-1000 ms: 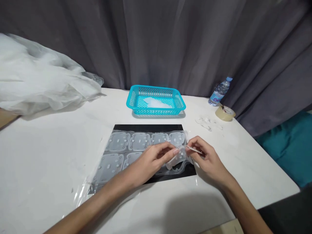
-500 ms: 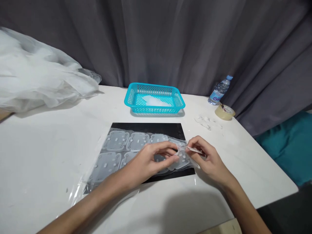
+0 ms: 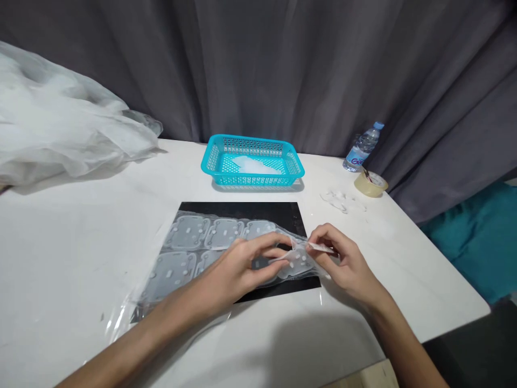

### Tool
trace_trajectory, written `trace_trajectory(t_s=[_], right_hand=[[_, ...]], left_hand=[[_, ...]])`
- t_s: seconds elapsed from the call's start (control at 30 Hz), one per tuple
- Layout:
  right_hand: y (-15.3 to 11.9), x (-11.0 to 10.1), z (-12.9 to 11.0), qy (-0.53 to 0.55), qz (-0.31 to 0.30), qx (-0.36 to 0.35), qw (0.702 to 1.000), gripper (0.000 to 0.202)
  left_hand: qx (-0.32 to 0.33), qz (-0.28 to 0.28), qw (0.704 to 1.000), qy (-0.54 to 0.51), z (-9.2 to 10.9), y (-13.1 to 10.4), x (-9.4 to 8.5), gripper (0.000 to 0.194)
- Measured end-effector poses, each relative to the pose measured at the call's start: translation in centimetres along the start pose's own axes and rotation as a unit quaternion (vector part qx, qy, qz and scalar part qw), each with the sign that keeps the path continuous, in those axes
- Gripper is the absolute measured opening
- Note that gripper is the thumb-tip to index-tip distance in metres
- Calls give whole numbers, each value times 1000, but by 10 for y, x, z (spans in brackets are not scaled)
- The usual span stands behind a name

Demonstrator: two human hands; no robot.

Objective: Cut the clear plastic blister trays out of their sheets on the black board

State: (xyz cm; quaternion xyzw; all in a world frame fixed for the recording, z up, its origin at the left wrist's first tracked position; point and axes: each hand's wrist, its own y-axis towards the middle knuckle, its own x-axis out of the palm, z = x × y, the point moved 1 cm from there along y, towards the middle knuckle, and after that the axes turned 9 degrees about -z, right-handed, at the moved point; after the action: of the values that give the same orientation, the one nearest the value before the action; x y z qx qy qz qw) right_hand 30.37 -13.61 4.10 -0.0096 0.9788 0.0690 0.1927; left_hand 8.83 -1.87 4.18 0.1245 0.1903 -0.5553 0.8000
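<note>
A clear plastic bag (image 3: 177, 269) lies over a black sheet on the table, with several translucent rounded-square plastic pieces (image 3: 188, 231) in rows inside it. My left hand (image 3: 250, 264) is over the bag's right part, its thumb and fingertips on the film with a gap between them. Close by on the right, my right hand (image 3: 339, 256) pinches the bag's gathered end between thumb and forefinger. A thin whitish strip (image 3: 322, 248) also sticks out from these fingers; its kind is unclear. My left hand and forearm hide some of the pieces.
Behind the black sheet (image 3: 283, 213) stands a turquoise basket (image 3: 252, 179) holding something white. A water bottle (image 3: 361, 148), a tape roll (image 3: 371, 186) and white scraps (image 3: 339, 202) are at the back right. A white plastic heap (image 3: 60, 118) occupies the back left.
The view has shifted slightly, so things appear a little further left. Both hands stay at the bag's right end; the film between my left fingers seems spread slightly wider.
</note>
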Motion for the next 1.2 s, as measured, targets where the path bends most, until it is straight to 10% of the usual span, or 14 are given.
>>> trace_trajectory(t_s=[0.6,0.87,1.2], right_hand=[[2,-19,21,-52,43,108,992,11],[3,-16,26,-219,28,146,964,13],[9,-21,29,-376,82,103,917,22]], left_hand=[[-32,101,994,-5,-15,9,-10,26],[-40,-61,979,191,-18,-22,-19,58],[8,-41,931,363,-37,-10,-16,82]])
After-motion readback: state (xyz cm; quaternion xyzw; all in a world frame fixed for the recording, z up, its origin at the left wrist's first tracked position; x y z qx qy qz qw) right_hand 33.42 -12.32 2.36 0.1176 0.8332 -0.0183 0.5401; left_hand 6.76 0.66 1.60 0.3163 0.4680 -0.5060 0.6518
